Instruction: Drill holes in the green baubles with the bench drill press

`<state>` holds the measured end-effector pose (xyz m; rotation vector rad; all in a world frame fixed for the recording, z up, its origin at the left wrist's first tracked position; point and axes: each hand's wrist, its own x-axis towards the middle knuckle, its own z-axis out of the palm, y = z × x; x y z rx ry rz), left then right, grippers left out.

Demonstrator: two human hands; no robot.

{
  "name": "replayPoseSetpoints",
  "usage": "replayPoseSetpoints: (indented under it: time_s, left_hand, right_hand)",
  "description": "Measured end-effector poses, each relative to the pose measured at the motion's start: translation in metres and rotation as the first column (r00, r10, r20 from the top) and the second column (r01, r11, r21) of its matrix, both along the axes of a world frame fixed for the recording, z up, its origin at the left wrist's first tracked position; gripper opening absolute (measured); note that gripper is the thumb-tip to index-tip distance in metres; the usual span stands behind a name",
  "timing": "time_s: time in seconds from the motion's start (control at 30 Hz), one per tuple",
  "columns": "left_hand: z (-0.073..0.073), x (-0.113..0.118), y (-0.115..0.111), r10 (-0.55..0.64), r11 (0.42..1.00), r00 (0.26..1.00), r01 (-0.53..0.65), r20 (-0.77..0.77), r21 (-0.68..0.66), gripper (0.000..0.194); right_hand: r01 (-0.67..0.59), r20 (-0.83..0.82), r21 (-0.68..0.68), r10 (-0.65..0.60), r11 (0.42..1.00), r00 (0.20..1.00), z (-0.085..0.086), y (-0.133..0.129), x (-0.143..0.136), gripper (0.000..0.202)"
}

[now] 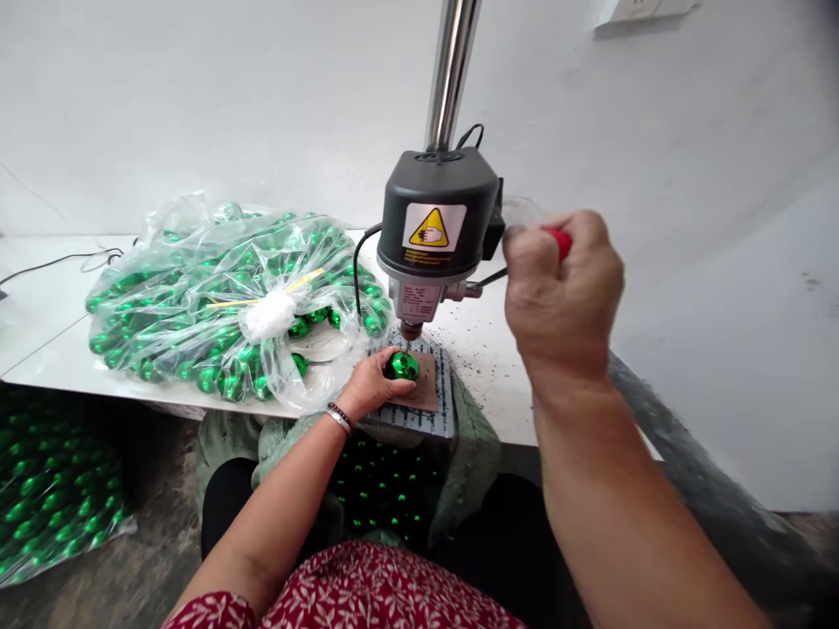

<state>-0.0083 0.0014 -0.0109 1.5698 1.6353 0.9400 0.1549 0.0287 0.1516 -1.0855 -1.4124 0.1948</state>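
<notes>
Under the drill press (440,201), my left hand (373,382) grips a shiny green ball (403,367) between thumb and fingers. The ball rests on a brown board (426,393) that lies on the slotted metal base (447,411). The drill's chuck (411,332) points down just above the ball; I cannot tell whether the bit touches it. Up to the right, my right hand (567,293) is closed round the red knob (562,242) of the feed lever (495,276). Most of that knob is hidden by the fingers.
A clear plastic bag (197,253) of green balls lies on the white table (45,349), left of the drill. More green balls (52,498) are on the floor at left, and several fill an open sack (472,454) below the base. Dark shavings dot the tabletop.
</notes>
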Motion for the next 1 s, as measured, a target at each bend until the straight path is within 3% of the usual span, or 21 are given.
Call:
replayPoseSetpoints:
  time_s: [0.1,0.2,0.3,0.4,0.47,0.53,0.6,0.7,0.77,0.9,0.97,1.0]
  left_hand:
    - [0.011,-0.008,-0.020,-0.044,0.999,0.999,0.044,-0.007,0.009,0.058]
    - [0.023,-0.025,-0.049,-0.136,0.991,0.989,0.135,-0.060,-0.016,0.058]
    - [0.035,-0.046,-0.075,-0.259,0.961,0.957,0.242,-0.130,-0.131,0.065]
    - [0.044,-0.066,-0.083,-0.211,0.971,0.936,0.168,-0.281,-0.170,0.067]
    - [0.047,-0.079,-0.074,-0.086,0.995,0.896,0.059,-0.435,-0.077,0.053]
    - [0.048,-0.091,-0.060,0.034,0.999,0.797,-0.025,-0.603,0.023,0.040]
    - [0.048,-0.104,-0.046,0.074,0.995,0.640,-0.098,-0.765,0.014,0.040]
    - [0.044,-0.120,-0.035,-0.033,0.971,0.418,-0.200,-0.908,-0.128,0.037]
    - [0.040,-0.128,-0.035,-0.080,0.959,0.347,-0.227,-0.934,-0.167,0.037]
    - [0.032,-0.133,-0.041,-0.003,0.963,0.356,-0.252,-0.934,-0.099,0.045]
    - [0.032,-0.128,-0.043,0.099,0.967,0.460,-0.255,-0.882,-0.024,0.050]
    - [0.033,-0.124,-0.044,0.156,0.968,0.559,-0.251,-0.814,0.014,0.053]
  right_hand:
    - [0.033,0.006,-0.145,-0.033,0.989,0.999,0.021,0.008,-0.002,0.025]
    - [0.059,-0.012,-0.134,-0.061,0.989,0.998,0.018,0.010,-0.004,0.024]
    - [0.065,-0.029,-0.090,-0.068,0.994,0.997,0.011,0.011,-0.005,0.022]
    - [0.085,-0.040,-0.082,-0.088,0.993,0.995,0.009,0.013,-0.005,0.020]
    - [0.100,-0.048,-0.084,-0.105,0.991,0.993,0.009,0.014,-0.005,0.019]
    - [0.096,-0.056,-0.086,-0.101,0.992,0.993,0.010,0.013,-0.006,0.020]
    - [0.085,-0.055,-0.088,-0.090,0.992,0.994,0.011,0.012,-0.006,0.021]
    - [0.077,-0.039,-0.102,-0.081,0.992,0.996,0.012,0.009,-0.007,0.021]
    - [0.081,-0.036,-0.105,-0.085,0.991,0.996,0.013,0.008,-0.008,0.021]
    - [0.073,-0.041,-0.091,-0.077,0.993,0.996,0.014,0.008,-0.007,0.022]
    - [0.050,-0.046,-0.091,-0.055,0.995,0.997,0.014,0.008,-0.006,0.023]
    - [0.039,-0.051,-0.092,-0.043,0.995,0.998,0.014,0.008,-0.006,0.023]
